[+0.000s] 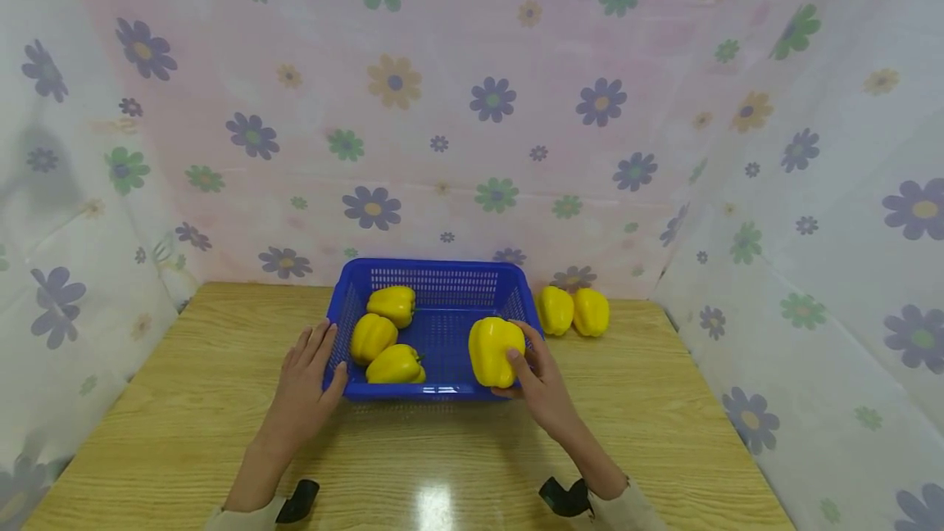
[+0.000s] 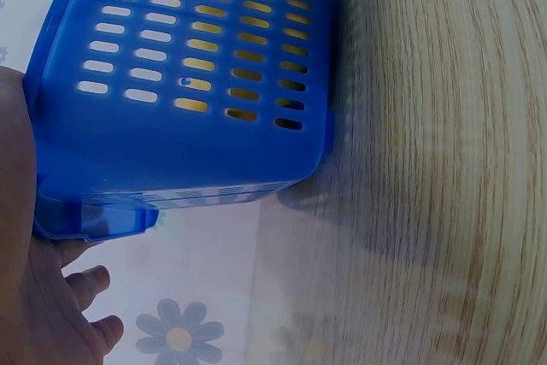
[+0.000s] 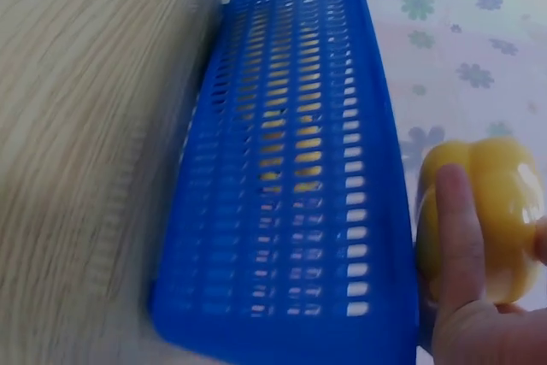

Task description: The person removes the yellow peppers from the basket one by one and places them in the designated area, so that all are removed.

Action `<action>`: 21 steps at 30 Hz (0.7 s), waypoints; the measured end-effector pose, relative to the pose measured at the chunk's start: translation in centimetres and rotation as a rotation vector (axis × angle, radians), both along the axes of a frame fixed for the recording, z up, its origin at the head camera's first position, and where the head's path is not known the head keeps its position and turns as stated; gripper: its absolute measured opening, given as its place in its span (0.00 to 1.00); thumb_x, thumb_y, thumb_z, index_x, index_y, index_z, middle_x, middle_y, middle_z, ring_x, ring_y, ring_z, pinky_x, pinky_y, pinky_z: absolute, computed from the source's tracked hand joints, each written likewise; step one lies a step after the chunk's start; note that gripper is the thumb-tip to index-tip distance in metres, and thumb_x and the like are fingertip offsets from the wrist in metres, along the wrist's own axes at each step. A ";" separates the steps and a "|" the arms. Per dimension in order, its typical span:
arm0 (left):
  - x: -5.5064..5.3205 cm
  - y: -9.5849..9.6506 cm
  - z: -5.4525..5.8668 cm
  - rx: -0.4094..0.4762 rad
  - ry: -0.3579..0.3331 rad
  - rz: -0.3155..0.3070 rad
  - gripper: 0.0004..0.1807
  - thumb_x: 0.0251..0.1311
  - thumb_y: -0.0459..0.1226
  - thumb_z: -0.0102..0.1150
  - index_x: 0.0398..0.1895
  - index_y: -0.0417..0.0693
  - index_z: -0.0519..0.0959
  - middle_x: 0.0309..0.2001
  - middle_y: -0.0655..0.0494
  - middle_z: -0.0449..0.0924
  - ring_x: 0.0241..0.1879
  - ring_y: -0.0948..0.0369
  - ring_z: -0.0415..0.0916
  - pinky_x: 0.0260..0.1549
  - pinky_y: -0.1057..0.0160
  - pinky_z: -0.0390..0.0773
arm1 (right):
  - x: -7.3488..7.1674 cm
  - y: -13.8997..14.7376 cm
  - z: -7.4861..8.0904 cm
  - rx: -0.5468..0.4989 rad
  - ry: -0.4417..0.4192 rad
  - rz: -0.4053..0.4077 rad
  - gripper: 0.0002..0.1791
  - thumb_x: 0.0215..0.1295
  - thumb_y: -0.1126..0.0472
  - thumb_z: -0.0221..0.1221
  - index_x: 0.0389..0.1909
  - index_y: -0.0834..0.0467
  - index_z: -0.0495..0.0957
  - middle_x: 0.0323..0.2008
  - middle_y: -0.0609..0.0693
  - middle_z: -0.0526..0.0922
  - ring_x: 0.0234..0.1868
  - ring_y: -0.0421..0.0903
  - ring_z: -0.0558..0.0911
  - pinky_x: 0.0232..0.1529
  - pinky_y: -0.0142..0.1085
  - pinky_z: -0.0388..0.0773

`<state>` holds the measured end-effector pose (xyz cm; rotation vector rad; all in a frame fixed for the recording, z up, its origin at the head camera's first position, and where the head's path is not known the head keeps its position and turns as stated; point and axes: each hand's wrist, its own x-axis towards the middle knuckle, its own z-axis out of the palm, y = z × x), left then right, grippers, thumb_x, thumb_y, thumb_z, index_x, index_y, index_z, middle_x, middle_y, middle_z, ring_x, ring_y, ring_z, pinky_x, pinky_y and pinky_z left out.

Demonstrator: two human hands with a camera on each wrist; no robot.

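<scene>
With the right hand [image 1: 542, 388] holding a yellow pepper [image 1: 492, 352] above the right end of the blue basket [image 1: 446, 330], near its front right corner, the grip looks sound: the thumb lies across one face and the other fingers wrap the far side and underneath, so the pepper is pinched across its width. That spread of contact seems worth keeping, since a smooth skin could slip from a hold at the tips alone; pressing hard would add little and might bruise it. The knuckles sit close to the rim, so a little more height would help them clear it. The left hand [image 1: 306, 379] rests at the basket's left end, its fingers nearly straight and slightly apart, the thumb out at the near corner; light, steady pressure there should stop the basket sliding on the desk [image 1: 413, 465]. The pepper is bright, even yellow and glossy, blocky, with rounded lobes parted by shallow grooves; its stem cannot be made out. Three more peppers [image 1: 374, 338] lie at the basket's left end, one showing a green stem, and two peppers [image 1: 556, 310] sit side by side on the desk, just beyond the right end.
</scene>
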<state>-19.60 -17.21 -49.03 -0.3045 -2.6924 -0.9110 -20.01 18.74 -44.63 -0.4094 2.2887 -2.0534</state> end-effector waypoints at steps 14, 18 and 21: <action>0.3 0.1 0.4 0.006 -0.026 -0.012 0.35 0.77 0.43 0.47 0.79 0.34 0.55 0.80 0.35 0.49 0.78 0.34 0.42 0.71 0.28 0.46 | 0.4 5.8 -1.5 -0.121 0.089 0.117 0.26 0.80 0.67 0.46 0.75 0.58 0.54 0.65 0.52 0.69 0.57 0.45 0.83 0.45 0.48 0.86; 0.3 0.1 0.4 0.007 -0.022 -0.012 0.35 0.77 0.44 0.47 0.79 0.34 0.55 0.80 0.36 0.50 0.78 0.34 0.42 0.71 0.28 0.46 | 0.9 7.3 -1.7 -0.148 0.081 0.128 0.27 0.80 0.68 0.46 0.76 0.58 0.53 0.67 0.49 0.68 0.59 0.44 0.81 0.48 0.48 0.86; 0.2 0.1 0.4 0.009 -0.019 -0.009 0.34 0.77 0.43 0.47 0.79 0.34 0.55 0.80 0.36 0.50 0.78 0.34 0.42 0.70 0.28 0.46 | 1.2 8.2 -1.9 -0.166 0.077 0.117 0.28 0.81 0.68 0.45 0.77 0.57 0.52 0.66 0.48 0.70 0.59 0.43 0.81 0.49 0.47 0.85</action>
